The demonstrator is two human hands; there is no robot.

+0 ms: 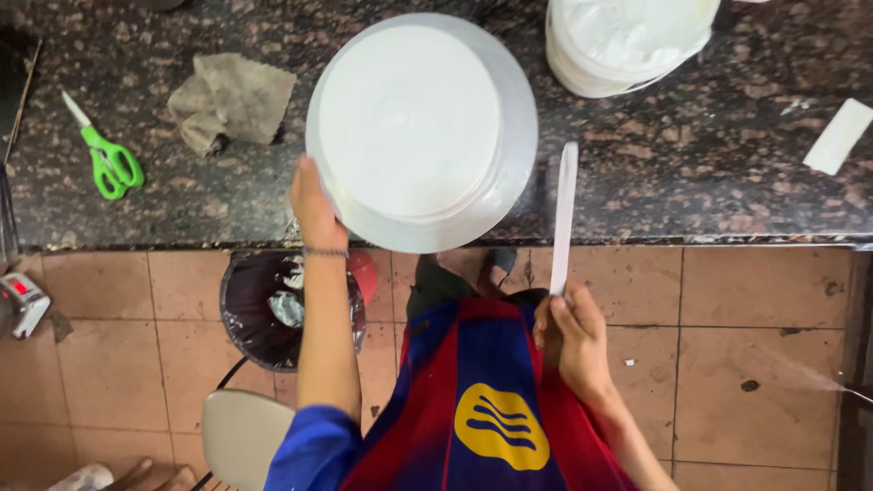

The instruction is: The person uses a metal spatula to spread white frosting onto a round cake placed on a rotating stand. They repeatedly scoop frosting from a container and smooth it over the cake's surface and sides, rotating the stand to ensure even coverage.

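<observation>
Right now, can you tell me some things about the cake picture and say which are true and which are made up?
1. The left hand touches the round white cake. True.
2. The right hand holds scissors. False: it holds a flat white scraper; the green scissors lie on the counter.
3. A crumpled cloth lies between scissors and cake. True.
4. The white bucket stands on the floor. False: it stands on the counter.
5. A bin with a black bag stands on the tiled floor. True.
</observation>
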